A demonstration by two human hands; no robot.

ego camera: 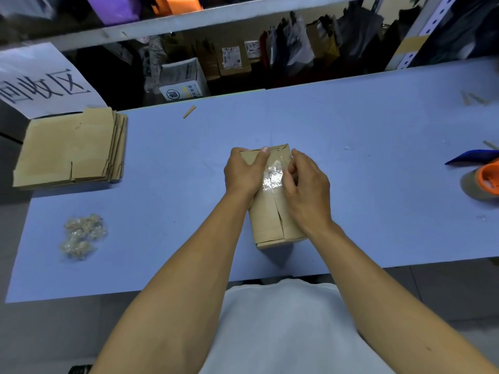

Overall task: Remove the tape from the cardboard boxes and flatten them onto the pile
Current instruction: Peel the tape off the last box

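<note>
A small brown cardboard box (266,217) stands in the middle of the blue table (378,125), its top flaps meeting along a centre seam. Clear shiny tape (273,174) runs along the far half of that seam. My left hand (244,172) grips the box's far left corner, thumb lying across the top. My right hand (306,186) sits on the right flap, its fingertips curled and pinching at the tape's right edge. A pile of flattened boxes (71,149) lies at the table's far left.
Crumpled wads of removed tape (82,236) lie at the near left. An orange tape dispenser (483,180) and a blue sheet (471,156) are at the right edge. Small cardboard scraps (189,112) lie near the far edge. Shelves with boxes stand behind the table.
</note>
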